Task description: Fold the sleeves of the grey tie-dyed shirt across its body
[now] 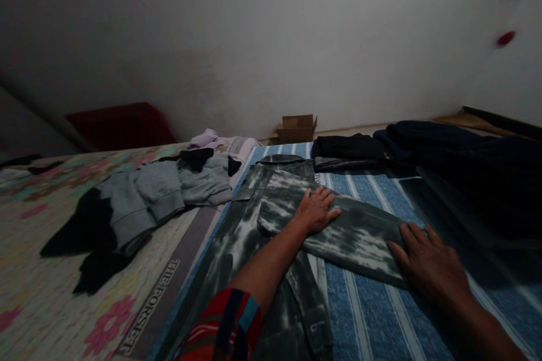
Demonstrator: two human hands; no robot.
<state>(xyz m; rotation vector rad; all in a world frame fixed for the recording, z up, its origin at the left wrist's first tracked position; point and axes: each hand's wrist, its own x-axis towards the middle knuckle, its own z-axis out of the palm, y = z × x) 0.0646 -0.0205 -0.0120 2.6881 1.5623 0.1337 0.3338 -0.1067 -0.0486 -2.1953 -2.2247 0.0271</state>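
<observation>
A dark green and white tie-dye jacket (248, 220) lies spread on a blue striped cloth, one sleeve (359, 225) stretched out to the right. My left hand (315, 211) rests palm down on the upper part of that sleeve, fingers apart. At the sleeve's far end is my right hand (434, 265), its thumb and fingers spread over the edge of the fabric. A small white logo shows on the lower part of the jacket near the bottom. My left forearm covers part of the garment's middle.
Grey and black clothes (148, 192) lie on the flowered bedspread (169, 271) to the left. Dark folded clothes (353, 148) and a larger dark pile (474, 175) sit at the right. Behind are a cardboard box (296, 128), a red object (122, 126) and the wall.
</observation>
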